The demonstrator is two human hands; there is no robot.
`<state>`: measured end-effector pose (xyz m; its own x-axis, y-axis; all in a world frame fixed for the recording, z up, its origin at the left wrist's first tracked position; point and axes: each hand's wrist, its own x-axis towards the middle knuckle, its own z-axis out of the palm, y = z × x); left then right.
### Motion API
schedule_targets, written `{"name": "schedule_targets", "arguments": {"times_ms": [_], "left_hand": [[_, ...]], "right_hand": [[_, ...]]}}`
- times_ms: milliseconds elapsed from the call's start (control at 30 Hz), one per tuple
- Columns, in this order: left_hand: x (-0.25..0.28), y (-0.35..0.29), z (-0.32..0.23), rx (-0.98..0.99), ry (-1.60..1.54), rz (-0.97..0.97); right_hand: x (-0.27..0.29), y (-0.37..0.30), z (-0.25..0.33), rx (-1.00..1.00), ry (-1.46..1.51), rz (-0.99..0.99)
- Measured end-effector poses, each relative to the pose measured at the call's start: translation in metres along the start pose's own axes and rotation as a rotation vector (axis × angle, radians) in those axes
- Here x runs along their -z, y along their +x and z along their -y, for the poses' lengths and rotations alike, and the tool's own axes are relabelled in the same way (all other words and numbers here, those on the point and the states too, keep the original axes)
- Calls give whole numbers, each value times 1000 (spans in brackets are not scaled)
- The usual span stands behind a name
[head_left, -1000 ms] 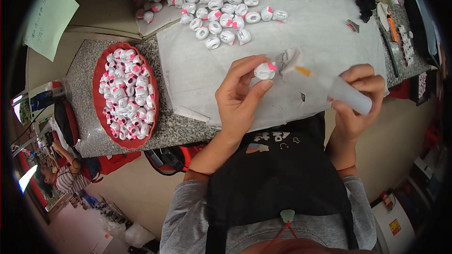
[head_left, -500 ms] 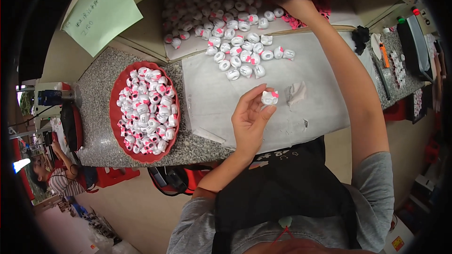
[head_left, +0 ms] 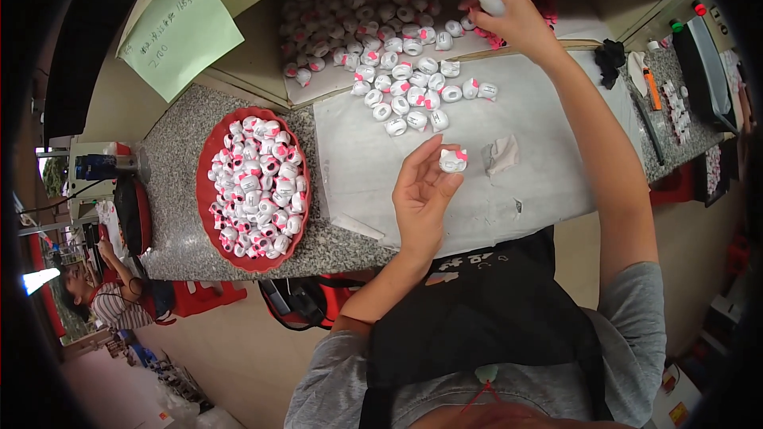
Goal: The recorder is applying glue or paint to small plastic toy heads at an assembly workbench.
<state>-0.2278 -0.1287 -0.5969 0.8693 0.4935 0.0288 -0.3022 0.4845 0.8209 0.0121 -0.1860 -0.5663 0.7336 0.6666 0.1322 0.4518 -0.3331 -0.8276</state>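
Figurine head [head_left: 453,160], small, white with pink bow, pinched between left hand [head_left: 421,195] thumb and fingertips above white sheet [head_left: 548,183], near its front edge. Right hand [head_left: 513,20] fingers curled around white tube [head_left: 489,1] at far edge, over pink pieces. Judgement: keep pinch steady, bow side turned up.

You have one red tray [head_left: 205,191], one green paper note [head_left: 179,32], and perhaps well over a hundred small white-and-pink figures [head_left: 401,103].
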Motion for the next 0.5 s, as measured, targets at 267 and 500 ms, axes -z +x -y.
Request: {"name": "schedule_targets", "arguments": {"times_ms": [267,500], "left_hand": [[0,1,6,36,-17,153],[-7,1,9,65,47,81]], "right_hand": [[-42,-148,37,-209,768,-40],[-66,-160,28,-82,646,-258]]}}
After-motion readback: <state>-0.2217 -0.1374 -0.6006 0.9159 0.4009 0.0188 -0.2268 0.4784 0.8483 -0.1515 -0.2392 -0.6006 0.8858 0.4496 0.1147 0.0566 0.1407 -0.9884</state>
